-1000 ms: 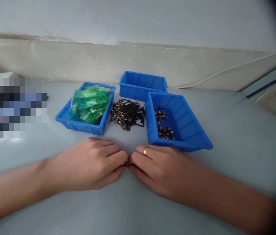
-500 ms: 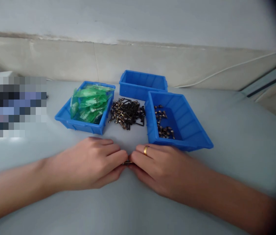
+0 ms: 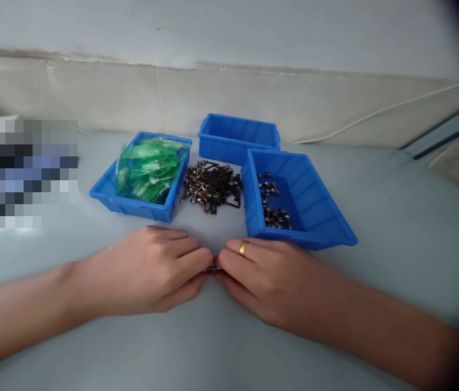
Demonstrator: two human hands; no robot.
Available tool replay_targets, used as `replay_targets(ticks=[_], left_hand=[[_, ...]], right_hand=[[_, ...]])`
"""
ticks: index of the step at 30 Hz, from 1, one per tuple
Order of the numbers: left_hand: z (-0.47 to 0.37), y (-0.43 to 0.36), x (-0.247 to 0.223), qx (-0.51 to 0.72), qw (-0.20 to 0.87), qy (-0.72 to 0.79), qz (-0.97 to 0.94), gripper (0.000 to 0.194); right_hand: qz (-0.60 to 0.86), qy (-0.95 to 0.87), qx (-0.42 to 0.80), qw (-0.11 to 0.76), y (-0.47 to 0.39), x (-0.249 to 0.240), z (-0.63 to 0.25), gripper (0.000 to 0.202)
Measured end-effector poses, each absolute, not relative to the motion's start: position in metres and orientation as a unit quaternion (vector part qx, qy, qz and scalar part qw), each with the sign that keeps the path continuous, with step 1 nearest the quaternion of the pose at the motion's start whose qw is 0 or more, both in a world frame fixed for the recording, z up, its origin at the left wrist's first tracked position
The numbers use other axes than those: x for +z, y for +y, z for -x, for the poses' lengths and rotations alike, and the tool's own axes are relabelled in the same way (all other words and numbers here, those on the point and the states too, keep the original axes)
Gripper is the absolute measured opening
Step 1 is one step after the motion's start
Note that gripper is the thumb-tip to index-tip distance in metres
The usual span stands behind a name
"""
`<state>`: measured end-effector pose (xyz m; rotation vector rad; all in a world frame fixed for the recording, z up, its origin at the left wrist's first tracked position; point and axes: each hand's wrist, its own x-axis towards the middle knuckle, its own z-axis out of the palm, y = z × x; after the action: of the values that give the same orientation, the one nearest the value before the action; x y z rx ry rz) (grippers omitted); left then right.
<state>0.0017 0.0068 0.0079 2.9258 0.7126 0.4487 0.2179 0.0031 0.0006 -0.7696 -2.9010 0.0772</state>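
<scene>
My left hand point(image 3: 168, 270) and my right hand point(image 3: 264, 277) meet at the middle, fingertips nearly touching. Both are closed in a pinch on one thin bolt-like metal piece point(image 3: 212, 269), dark and brass-coloured. Only a short stretch of it shows between the fingers, and both its ends are hidden. Just beyond the hands lies a loose pile of small bolt-like metal pieces point(image 3: 213, 187), some black, some brass. The right blue bin point(image 3: 314, 187), right behind my right hand, holds several short metal pieces point(image 3: 277, 219) on its floor.
A left blue bin point(image 3: 129, 208) contains green plastic packets point(image 3: 152, 165). Behind the pile, a third blue bin point(image 3: 237, 152) stands near the wall. A white cable point(image 3: 368, 117) runs along the wall at right. A blurred-out area point(image 3: 21, 174) covers the far left of the table.
Both hands keep their pinch on the metal piece with hardly any movement. The view has shifted very slightly, so bins and pile appear a little higher.
</scene>
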Motion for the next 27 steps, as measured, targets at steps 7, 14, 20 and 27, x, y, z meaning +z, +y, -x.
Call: replay_targets(ticks=[7,14,20,27], left_hand=[[-0.002,0.0062,0.008,0.143,0.041,0.234,-0.961,0.037],[-0.0023,0.0068,0.0086,0.141,0.044,0.235,-0.961,0.038],[-0.0027,0.0065,0.0098,0.137,0.046,0.235,-0.961,0.038],[-0.0024,0.0064,0.0096,0.141,0.039,0.235,-0.961,0.038]], right_hand=[[0.253,-0.964,0.015,0.086,0.0024,0.0028,-0.2172,0.009],[0.254,-0.963,0.015,0.092,0.0023,0.0023,-0.2174,0.008],[0.258,-0.963,0.02,0.079,0.0031,0.0015,-0.2184,0.009],[0.252,-0.964,0.012,0.09,0.003,0.0025,-0.2181,0.01]])
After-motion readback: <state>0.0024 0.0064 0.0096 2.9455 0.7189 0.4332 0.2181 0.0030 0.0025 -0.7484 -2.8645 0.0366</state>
